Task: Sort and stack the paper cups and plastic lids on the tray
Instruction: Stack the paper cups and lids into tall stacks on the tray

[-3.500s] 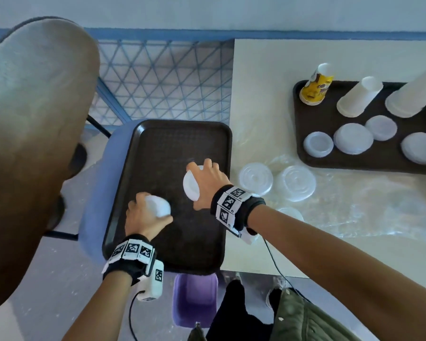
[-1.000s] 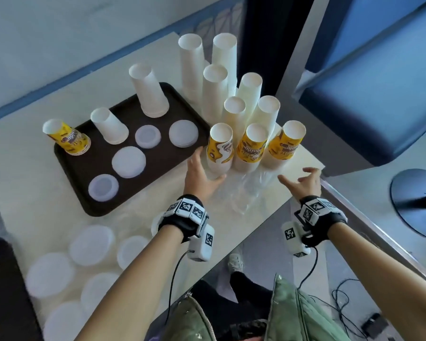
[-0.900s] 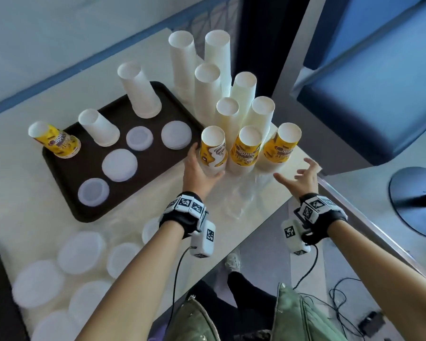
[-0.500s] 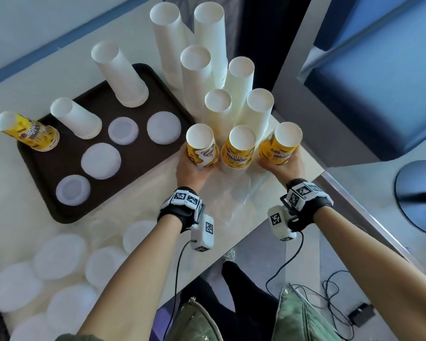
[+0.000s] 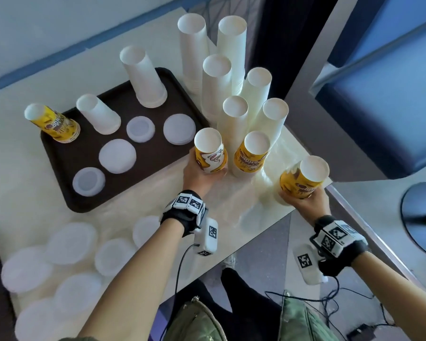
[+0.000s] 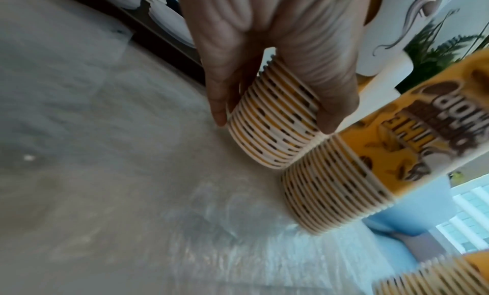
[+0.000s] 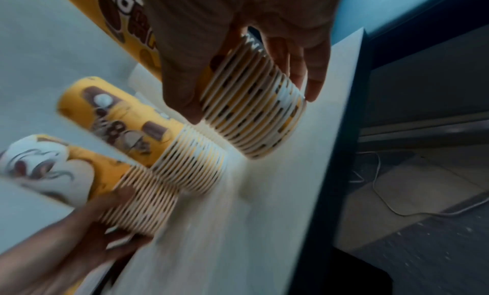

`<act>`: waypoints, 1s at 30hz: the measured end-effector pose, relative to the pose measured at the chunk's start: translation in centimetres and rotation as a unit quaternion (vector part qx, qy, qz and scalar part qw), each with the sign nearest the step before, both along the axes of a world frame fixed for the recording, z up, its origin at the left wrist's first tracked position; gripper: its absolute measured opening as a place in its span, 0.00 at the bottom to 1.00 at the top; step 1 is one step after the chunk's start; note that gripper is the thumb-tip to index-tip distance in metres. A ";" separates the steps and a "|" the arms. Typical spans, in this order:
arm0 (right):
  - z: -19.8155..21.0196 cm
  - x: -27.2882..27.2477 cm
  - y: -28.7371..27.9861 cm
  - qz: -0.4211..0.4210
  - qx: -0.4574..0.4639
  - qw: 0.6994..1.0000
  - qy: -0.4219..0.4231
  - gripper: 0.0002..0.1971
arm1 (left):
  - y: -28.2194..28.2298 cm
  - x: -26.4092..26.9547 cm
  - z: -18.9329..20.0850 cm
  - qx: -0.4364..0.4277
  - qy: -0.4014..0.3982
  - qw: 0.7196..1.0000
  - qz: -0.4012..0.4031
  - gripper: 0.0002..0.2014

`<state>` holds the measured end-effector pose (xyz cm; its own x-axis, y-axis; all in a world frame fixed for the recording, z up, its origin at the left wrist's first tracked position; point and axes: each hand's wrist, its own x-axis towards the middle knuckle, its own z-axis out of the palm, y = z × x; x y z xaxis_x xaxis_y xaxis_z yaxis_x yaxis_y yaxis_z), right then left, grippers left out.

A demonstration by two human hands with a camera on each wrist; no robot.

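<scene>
Three upside-down stacks of yellow printed paper cups stand near the table's right corner. My left hand [image 5: 199, 175] grips the left yellow stack [image 5: 210, 156] by its base, fingers curled round the rims [image 6: 275, 121]. With thumb and fingers at its lower rims [image 7: 254, 111], my right hand [image 5: 305, 203] grips the right yellow stack [image 5: 303, 180], which is tilted and lifted by the table edge. The middle yellow stack [image 5: 252, 153] stands free between them. The brown tray [image 5: 89, 143] holds a yellow stack [image 5: 54, 124], two white cup stacks [image 5: 99, 114] and several white lids [image 5: 117, 156].
Several tall white cup stacks [image 5: 217, 77] crowd behind the yellow ones, beside the tray's right end. Loose plastic lids [image 5: 71, 239] lie on the table at lower left. The table edge [image 5: 268, 237] runs just under my right hand, with cables on the floor [image 5: 330, 299] below.
Both hands were open and reaching a second ago. Now each grips a yellow stack, and the right stack has come away from the middle one towards the table edge.
</scene>
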<state>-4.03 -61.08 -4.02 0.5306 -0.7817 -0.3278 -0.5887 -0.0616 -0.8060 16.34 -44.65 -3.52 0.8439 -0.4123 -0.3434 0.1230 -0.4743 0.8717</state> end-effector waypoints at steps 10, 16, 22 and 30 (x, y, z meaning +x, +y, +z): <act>6.7 7.5 10.5 0.202 0.061 0.974 -0.083 0.24 | 12.3 2.8 3.4 -0.008 -0.022 0.999 0.043 0.35; 8.8 17.4 15.4 0.229 0.025 0.967 -0.110 0.31 | 19.8 10.4 7.5 0.001 -0.096 0.985 0.144 0.37; 11.5 25.9 18.9 0.274 -0.001 0.952 -0.139 0.36 | 23.3 20.4 10.4 0.019 -0.155 0.965 0.212 0.38; 15.7 36.2 19.3 0.331 -0.006 0.920 -0.209 0.36 | 23.1 29.8 9.8 0.029 -0.161 0.957 0.239 0.36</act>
